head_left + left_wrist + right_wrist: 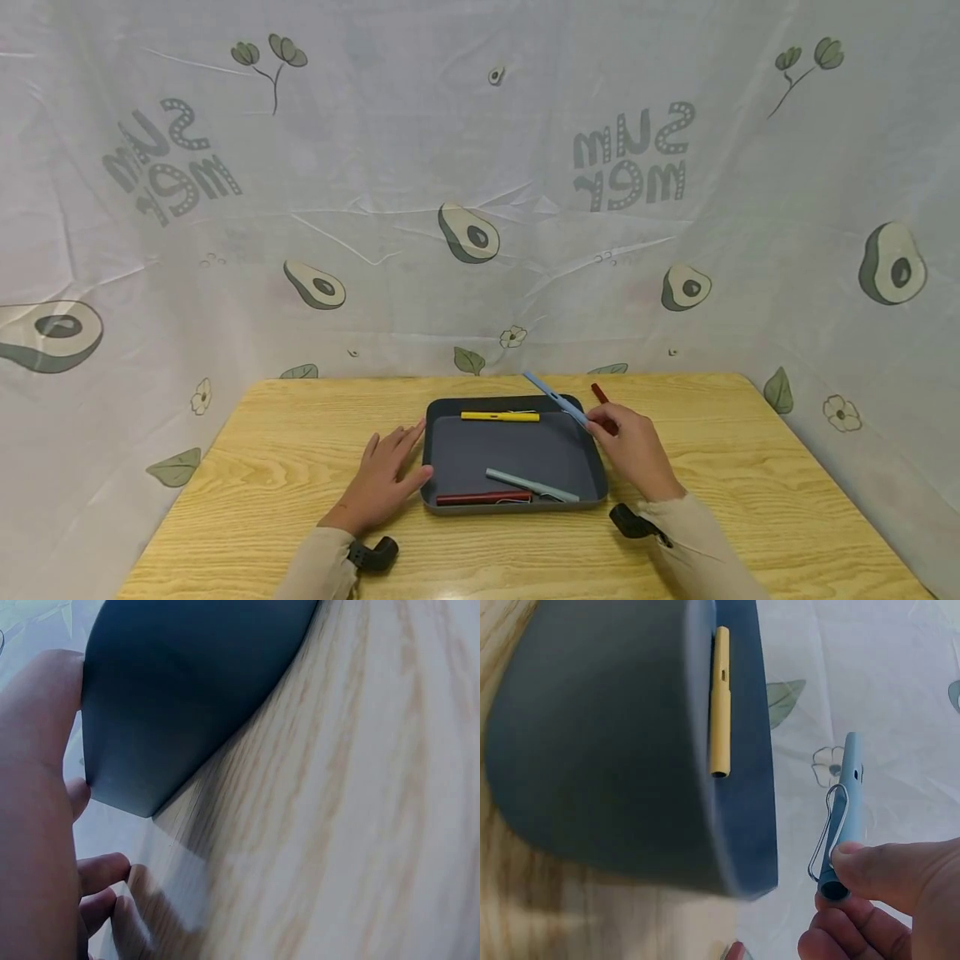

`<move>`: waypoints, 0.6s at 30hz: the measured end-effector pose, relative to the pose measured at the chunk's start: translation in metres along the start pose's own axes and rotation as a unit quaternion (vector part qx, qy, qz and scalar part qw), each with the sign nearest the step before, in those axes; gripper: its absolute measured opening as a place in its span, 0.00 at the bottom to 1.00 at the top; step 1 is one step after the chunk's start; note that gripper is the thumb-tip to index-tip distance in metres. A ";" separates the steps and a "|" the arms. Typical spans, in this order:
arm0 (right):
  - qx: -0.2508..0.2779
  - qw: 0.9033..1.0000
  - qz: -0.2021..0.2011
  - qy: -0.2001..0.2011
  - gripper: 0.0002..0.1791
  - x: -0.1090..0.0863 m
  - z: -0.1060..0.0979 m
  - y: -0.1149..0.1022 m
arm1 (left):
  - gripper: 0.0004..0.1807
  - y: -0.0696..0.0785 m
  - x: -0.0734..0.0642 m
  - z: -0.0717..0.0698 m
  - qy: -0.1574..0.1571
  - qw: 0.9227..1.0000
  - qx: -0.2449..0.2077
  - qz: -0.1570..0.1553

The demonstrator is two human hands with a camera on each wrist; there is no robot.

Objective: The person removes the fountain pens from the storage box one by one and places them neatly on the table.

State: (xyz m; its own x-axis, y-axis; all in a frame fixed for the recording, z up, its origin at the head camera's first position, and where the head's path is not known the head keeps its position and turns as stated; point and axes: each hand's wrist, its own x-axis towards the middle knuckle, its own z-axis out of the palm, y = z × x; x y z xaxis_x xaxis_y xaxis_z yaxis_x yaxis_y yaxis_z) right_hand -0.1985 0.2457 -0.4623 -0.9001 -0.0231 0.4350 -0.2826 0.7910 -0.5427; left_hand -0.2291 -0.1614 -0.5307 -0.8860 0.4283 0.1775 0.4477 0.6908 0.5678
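Between thumb and fingers, my right hand (630, 437) pinches a light blue pen (551, 392) near its clip end, over the tray's back right corner. The right wrist view shows this pen (850, 780) with its wire clip and the round end by the thumb. My left hand (384, 483) rests at the left side of the dark grey tray (517, 454), fingers spread and thumb at the rim. Inside the tray, a yellow pen (498, 416) lies along the back, a dark red pen (480, 497) along the front, and a grey-green pen (528, 483) slants at front right.
Another dark red pen (598, 392) lies on the wooden table (300, 442) beyond my right hand, which partly hides it. A pale curtain (405, 308) printed with avocados hangs behind the table. Black wrist cameras (375, 554) sit at both sleeves.
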 end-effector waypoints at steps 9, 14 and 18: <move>0.011 1.000 0.000 0.011 0.05 -0.008 0.001 0.011 | 0.41 0.000 -0.003 0.007 0.025 1.000 0.005 0.005; 0.015 1.000 0.000 0.015 0.04 -0.012 0.002 0.014 | 0.41 0.003 -0.006 0.009 0.033 0.999 0.004 0.010; 0.020 0.999 -0.001 0.025 0.04 -0.013 0.000 0.016 | 0.41 0.006 -0.009 0.008 0.032 0.999 0.003 0.007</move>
State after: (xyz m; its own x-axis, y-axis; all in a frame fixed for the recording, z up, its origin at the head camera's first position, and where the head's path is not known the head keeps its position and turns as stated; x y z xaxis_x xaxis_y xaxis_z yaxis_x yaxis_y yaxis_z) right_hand -0.1909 0.2591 -0.4767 -0.8824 0.0060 0.4704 -0.2987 0.7654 -0.5700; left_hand -0.2176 -0.1561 -0.5355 -0.8854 0.4001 0.2364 0.4607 0.6889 0.5596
